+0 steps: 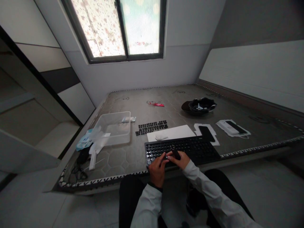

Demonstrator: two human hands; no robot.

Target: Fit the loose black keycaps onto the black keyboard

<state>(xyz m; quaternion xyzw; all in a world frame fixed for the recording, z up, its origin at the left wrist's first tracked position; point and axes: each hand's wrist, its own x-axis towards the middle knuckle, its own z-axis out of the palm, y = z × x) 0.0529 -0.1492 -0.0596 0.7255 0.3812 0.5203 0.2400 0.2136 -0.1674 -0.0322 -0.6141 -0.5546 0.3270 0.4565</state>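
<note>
A black keyboard (194,150) lies along the mattress's near edge in the head view. On its left part the keycaps are off and pale key sockets show; the right part looks dark and its keys are hard to make out. My left hand (157,170) rests at the keyboard's front edge, finger and thumb pinched together over the lower keys. Whatever is in that pinch is too small to tell. My right hand (182,161) meets it fingertip to fingertip, closed around a short dark-handled tool (176,154). Loose black keycaps (152,127) lie in rows beyond the keyboard.
Behind the keyboard is a white flat box (180,131) with a crumpled tissue (161,137). A clear plastic bin (117,141) stands left, near cables (79,172). Rightward are a phone (206,133), another phone (235,127) and a cap (201,106). A red item (156,104) lies farther back.
</note>
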